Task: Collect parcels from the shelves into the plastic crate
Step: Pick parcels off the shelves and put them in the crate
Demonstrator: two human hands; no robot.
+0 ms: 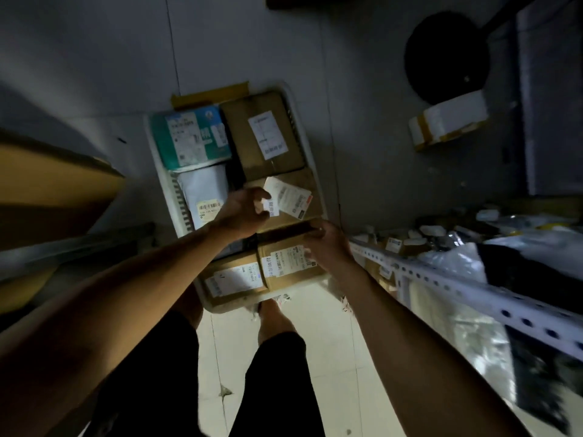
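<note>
Looking straight down now at the white plastic crate [164, 184] on the floor, its long axis running from the person's feet away toward the wall, leaning slightly left at the far end. It's packed with parcels. At the far end, a teal and white padded parcel [191, 137] on the left and a big cardboard box [263, 134] on the right, its label lying lengthwise along the crate. Below the teal one, a white poly mailer [203, 193] with a barcode sticker.

Both arms are stretched down over the crate. The left hand [241, 214] hangs above the middle, fingers loosely curled near the peeling labels of a brown box [296, 197]; whether it holds anything, I cannot tell. The right hand [328, 247] grips the right edge of a labelled cardboard box [284, 263], fingers wrapped over its top corner. That box sits at the crate's near end, long side across the crate, just beside another labelled box [233, 279].

On the right, a perforated metal shelf [473, 288] carries bagged parcels [457, 260]. A taped white parcel [448, 121] lies on the floor, well apart.
</note>
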